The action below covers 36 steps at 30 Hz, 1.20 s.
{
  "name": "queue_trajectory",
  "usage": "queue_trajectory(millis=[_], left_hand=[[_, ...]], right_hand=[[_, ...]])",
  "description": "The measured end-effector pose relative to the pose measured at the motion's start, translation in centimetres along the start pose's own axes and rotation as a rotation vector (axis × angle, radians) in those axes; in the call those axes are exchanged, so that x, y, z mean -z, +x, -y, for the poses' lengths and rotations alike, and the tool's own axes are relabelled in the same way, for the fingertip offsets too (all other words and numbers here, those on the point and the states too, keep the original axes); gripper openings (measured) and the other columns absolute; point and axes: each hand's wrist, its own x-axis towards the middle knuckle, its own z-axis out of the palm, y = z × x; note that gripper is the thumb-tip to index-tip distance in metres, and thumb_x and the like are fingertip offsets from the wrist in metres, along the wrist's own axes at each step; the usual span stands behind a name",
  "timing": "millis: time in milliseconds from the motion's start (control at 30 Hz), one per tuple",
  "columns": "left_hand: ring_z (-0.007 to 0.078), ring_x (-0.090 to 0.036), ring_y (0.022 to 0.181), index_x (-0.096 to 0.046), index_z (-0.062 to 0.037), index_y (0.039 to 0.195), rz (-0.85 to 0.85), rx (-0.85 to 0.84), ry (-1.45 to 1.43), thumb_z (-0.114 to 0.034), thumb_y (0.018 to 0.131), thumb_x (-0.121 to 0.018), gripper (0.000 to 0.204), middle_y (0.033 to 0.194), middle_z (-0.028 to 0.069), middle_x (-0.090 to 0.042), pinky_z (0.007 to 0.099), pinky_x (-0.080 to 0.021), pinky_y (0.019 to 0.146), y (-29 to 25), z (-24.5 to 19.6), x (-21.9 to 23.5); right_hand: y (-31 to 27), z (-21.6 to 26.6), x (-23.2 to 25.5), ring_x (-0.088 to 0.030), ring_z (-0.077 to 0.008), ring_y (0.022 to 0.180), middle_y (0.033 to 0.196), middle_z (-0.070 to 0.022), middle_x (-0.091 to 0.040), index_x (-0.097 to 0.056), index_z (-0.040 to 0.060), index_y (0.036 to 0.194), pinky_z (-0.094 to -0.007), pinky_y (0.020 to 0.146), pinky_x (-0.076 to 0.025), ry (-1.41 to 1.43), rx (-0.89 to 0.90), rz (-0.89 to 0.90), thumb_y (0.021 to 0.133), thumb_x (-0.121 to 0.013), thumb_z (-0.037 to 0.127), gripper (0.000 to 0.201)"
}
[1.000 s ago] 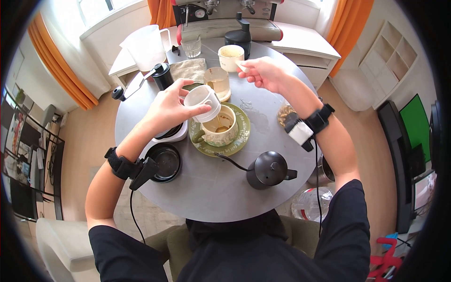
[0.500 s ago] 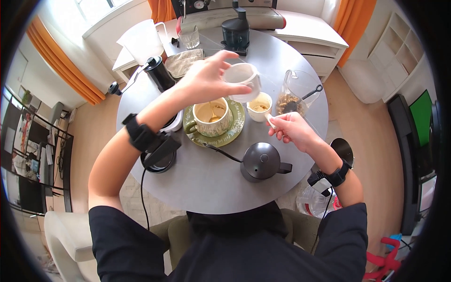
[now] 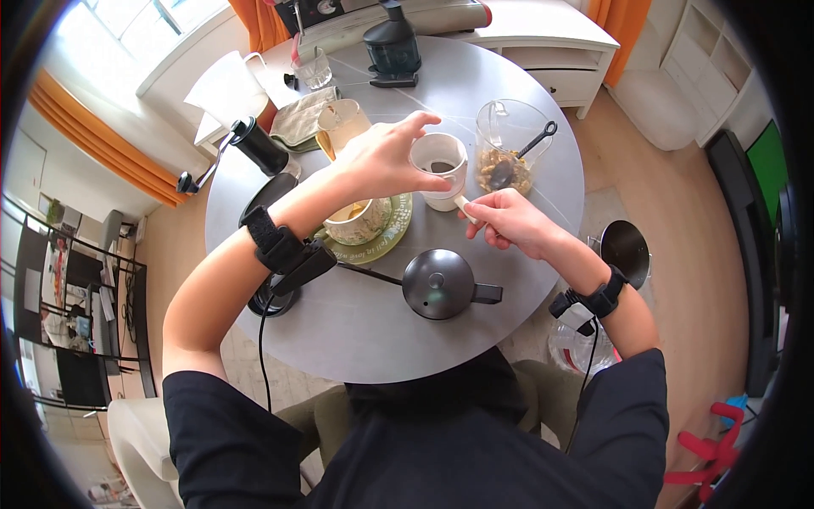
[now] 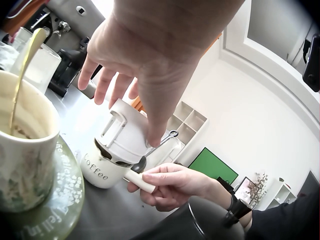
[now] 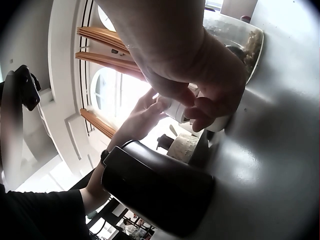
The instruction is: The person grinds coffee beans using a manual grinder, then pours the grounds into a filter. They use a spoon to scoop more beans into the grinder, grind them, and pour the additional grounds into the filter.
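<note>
A small white plastic cup (image 3: 441,153) with a side clip sits tilted over the mouth of a cream pot (image 4: 100,172) lettered "Coffee". Thumb and fingers of my left hand (image 3: 381,157) hold the plastic cup by its sides. My right hand (image 3: 513,222) grips the pot's stubby side handle (image 4: 140,181). Left of them, partly behind my left forearm, a patterned mug (image 3: 360,225) stands on a green plate (image 3: 397,229) with lettered rim. A gold spoon (image 4: 25,70) leans in that mug. In the right wrist view my fingers hide much of the pot.
A black gooseneck kettle (image 3: 439,287) stands near the front edge. To the right is a clear jug (image 3: 509,114) with brown bits and a dark spoon (image 3: 536,140). Behind are a clear cup (image 3: 341,123), a hand grinder (image 3: 259,146), a cloth (image 3: 301,119) and a black lidded device (image 3: 392,51).
The right hand has brought the pot from the back of the table toward the front right. The left hand has carried the plastic cup rightward from above the mug and lowered it over the pot.
</note>
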Motion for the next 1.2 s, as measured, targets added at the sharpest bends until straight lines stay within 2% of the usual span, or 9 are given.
queue_trajectory(millis=[233,333,467,567,633,700,833,1033,1200], left_hand=[[0.0339,-0.057,0.114,-0.042,-0.0134,0.136,-0.037,-0.025,0.008,-0.046,0.068,-0.080,0.084,0.122,0.0210,-0.058,0.0399,-0.046,0.094,0.0,-0.4,-0.7],[0.0344,-0.057,0.114,-0.040,-0.0120,0.137,-0.056,-0.044,-0.018,-0.049,0.067,-0.080,0.088,0.123,0.0212,-0.057,0.0394,-0.046,0.095,-0.1,-0.2,-1.2],[0.0328,-0.057,0.114,-0.039,-0.0082,0.139,-0.072,-0.036,0.026,-0.052,0.069,-0.079,0.091,0.124,0.0214,-0.057,0.0388,-0.046,0.094,-1.1,-0.5,-0.4],[0.0286,-0.060,0.111,-0.042,-0.0051,0.138,-0.142,0.133,-0.168,-0.050,0.073,-0.077,0.086,0.119,0.0198,-0.061,0.0377,-0.049,0.091,-2.9,1.5,2.3],[0.0214,-0.068,0.083,-0.064,0.0022,0.113,-0.306,0.201,-0.170,-0.046,0.081,-0.071,0.058,0.086,0.0145,-0.069,0.0323,-0.054,0.073,-4.9,5.2,3.6],[0.0181,-0.063,0.067,-0.071,0.0034,0.087,-0.234,0.340,-0.108,-0.040,0.084,-0.068,0.043,0.077,0.0131,-0.069,0.0329,-0.048,0.060,-7.7,8.6,5.4],[0.0189,-0.067,0.085,-0.068,0.0050,0.102,-0.374,0.631,0.043,-0.040,0.083,-0.069,0.049,0.090,0.0141,-0.071,0.0301,-0.052,0.078,-11.8,13.4,6.0],[0.0271,-0.061,0.110,-0.042,0.0068,0.136,-0.442,0.801,0.097,-0.049,0.076,-0.073,0.087,0.120,0.0238,-0.060,0.0348,-0.047,0.094,-11.1,16.7,5.7],[0.0271,-0.058,0.110,-0.043,0.0045,0.132,-0.562,0.650,-0.208,-0.042,0.072,-0.077,0.083,0.117,0.0197,-0.059,0.0353,-0.045,0.096,-9.3,19.3,4.5]], right_hand=[[-4.9,0.6,0.9,-0.059,-0.0081,0.053,0.083,-0.0078,-0.067,-0.063,-0.0060,0.105,-0.0219,0.043,-0.043,-0.348,0.183,-0.061,0.094,-0.057,0.025,0.033],[-8.5,-0.4,-0.8,-0.065,-0.0141,0.057,0.085,-0.0110,-0.068,-0.064,-0.0045,0.106,-0.0279,0.051,-0.051,-0.284,0.245,-0.038,0.090,-0.063,0.023,0.032],[-10.4,-1.6,-3.1,-0.066,-0.0114,0.063,0.080,-0.0096,-0.067,-0.065,-0.0048,0.101,-0.0250,0.057,-0.052,-0.229,0.240,-0.002,0.087,-0.069,0.016,0.025],[-9.6,-3.0,-3.7,-0.065,-0.0098,0.065,0.076,-0.0073,-0.067,-0.065,-0.0045,0.097,-0.0235,0.059,-0.052,-0.184,0.300,-0.046,0.087,-0.068,0.013,0.020],[-9.4,-3.3,-3.5,-0.065,-0.0090,0.065,0.074,-0.0056,-0.066,-0.065,-0.0041,0.094,-0.0229,0.059,-0.052,-0.134,0.310,-0.065,0.088,-0.067,0.011,0.017],[-9.2,-3.4,-3.3,-0.064,-0.0087,0.065,0.074,-0.0045,-0.066,-0.065,-0.0033,0.093,-0.0228,0.059,-0.052,-0.093,0.327,-0.089,0.088,-0.067,0.010,0.015],[-8.9,-3.5,-2.6,-0.064,-0.0085,0.064,0.073,-0.0045,-0.066,-0.065,-0.0030,0.093,-0.0229,0.059,-0.052,-0.072,0.333,-0.154,0.088,-0.066,0.010,0.014],[-8.1,-3.6,-1.9,-0.064,-0.0087,0.063,0.069,-0.0046,-0.065,-0.065,-0.0028,0.092,-0.0226,0.058,-0.051,-0.080,0.340,-0.244,0.089,-0.065,0.012,0.015],[-8.6,-3.5,-2.4,-0.065,-0.0097,0.063,0.072,-0.0061,-0.066,-0.062,-0.0031,0.102,-0.0223,0.057,-0.050,-0.113,0.359,-0.350,0.087,-0.067,0.010,0.021]])
